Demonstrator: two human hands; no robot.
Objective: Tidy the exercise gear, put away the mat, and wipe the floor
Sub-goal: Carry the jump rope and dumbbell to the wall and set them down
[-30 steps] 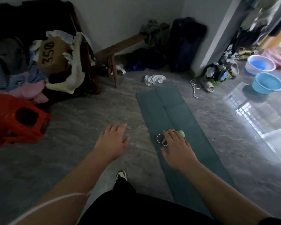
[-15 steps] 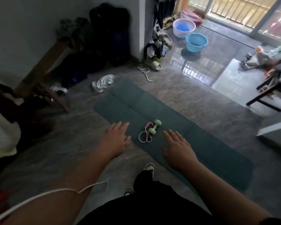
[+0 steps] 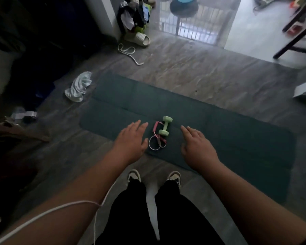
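Dark green mat [image 3: 193,110]; pale green dumbbell [image 3: 165,125]

Open mat either side of the gear

Your left hand [image 3: 131,142] and right hand [image 3: 197,147] flank the dumbbell [image 3: 165,125] and pink cord [image 3: 156,138]; the mat [image 3: 228,138] lies bare rightwards, while a white cloth [image 3: 79,86] crowds the far-left floor.

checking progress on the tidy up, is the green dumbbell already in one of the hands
No, the green dumbbell lies on the mat between the open left hand and right hand, touched by neither.
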